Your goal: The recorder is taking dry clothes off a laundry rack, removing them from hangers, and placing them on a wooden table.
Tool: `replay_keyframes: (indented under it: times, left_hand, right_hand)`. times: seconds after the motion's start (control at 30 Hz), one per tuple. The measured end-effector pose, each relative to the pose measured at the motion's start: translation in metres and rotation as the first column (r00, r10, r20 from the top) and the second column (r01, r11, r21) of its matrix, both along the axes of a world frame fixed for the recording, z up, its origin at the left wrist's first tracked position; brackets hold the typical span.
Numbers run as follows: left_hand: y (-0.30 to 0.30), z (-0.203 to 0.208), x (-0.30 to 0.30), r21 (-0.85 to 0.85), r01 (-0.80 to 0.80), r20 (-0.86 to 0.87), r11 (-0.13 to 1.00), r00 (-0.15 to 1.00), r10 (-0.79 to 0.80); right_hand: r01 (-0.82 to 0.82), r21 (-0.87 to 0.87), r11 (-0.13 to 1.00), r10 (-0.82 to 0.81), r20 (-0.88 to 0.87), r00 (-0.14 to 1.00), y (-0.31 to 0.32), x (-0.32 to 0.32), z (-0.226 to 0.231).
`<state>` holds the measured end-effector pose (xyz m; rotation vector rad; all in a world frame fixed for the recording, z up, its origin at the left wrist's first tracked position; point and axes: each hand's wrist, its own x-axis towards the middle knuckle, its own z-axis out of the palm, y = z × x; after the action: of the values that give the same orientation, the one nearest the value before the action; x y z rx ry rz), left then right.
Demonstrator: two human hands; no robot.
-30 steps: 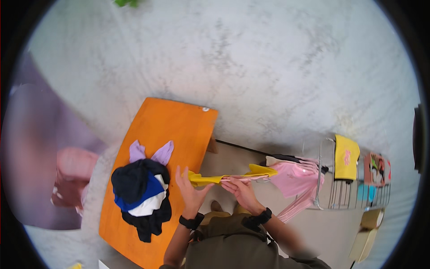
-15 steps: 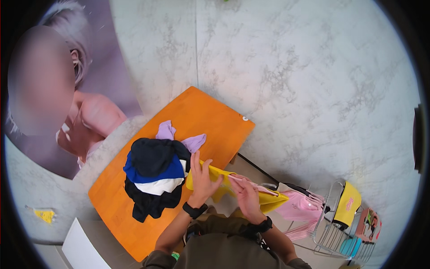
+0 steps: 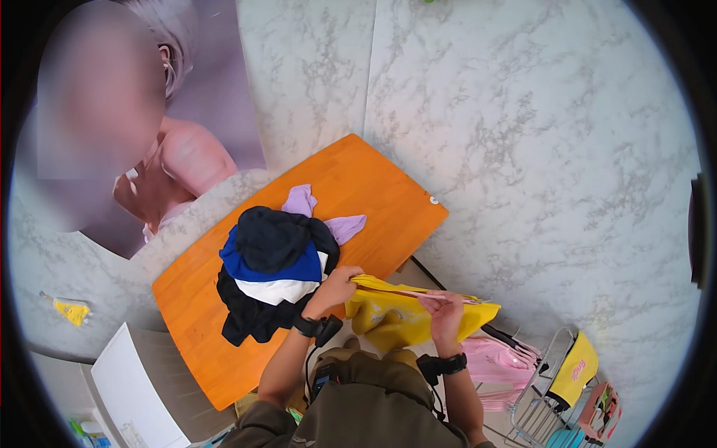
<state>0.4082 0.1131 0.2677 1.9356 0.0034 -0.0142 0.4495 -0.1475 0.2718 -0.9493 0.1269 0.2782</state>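
A yellow garment [image 3: 399, 321] hangs between my two hands, off the near right side of the table, its upper edge drawn out sideways. My left hand [image 3: 337, 290] is closed on the left end of that edge. Toward the other end, my right hand [image 3: 446, 317] has its fingers bent over the edge, gripping it. A thin pale pink bar [image 3: 472, 301] runs along the cloth there, partly covered by my right fingers; I cannot make out its full shape.
The orange wooden table [image 3: 373, 179] bears piled clothes: a dark navy piece [image 3: 272, 239], a blue one [image 3: 237, 261], a white one [image 3: 276, 290], black [image 3: 246, 317] and lilac [image 3: 347, 228] cloth. Pink items [image 3: 497, 366] hang on a rail beside a wire basket [image 3: 534, 381]. A marbled wall stands behind.
My left hand has closed on the yellow garment's edge after its fingers were spread. The cloth is now drawn out wider and hangs more open. The whole view has shifted slightly.
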Motion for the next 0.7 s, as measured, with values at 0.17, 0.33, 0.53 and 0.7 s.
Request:
replay_keyframes:
  times: [0.17,0.33,0.53,0.7]
  left_hand:
    - [0.007,0.009,-0.008,-0.411,0.050,-0.199,0.910,0.969,-0.144]
    - [-0.004,0.005,-0.005,-0.386,0.243,-0.012,0.890,0.963,-0.269]
    - [-0.011,-0.004,0.009,-0.162,0.191,0.113,0.968,0.978,-0.174]
    - [-0.024,-0.001,0.022,-0.174,-0.107,0.165,0.979,0.977,0.136]
  right_hand:
    - [-0.075,0.109,0.991,0.075,0.005,0.997,-0.026,0.022,0.005]
    - [-0.107,0.195,0.975,0.133,-0.125,0.983,-0.041,0.037,0.026]
    - [-0.397,0.072,0.915,0.402,-0.077,0.913,-0.044,0.023,0.056]
    - [-0.686,0.023,0.727,0.685,-0.091,0.723,-0.042,0.003,0.086]
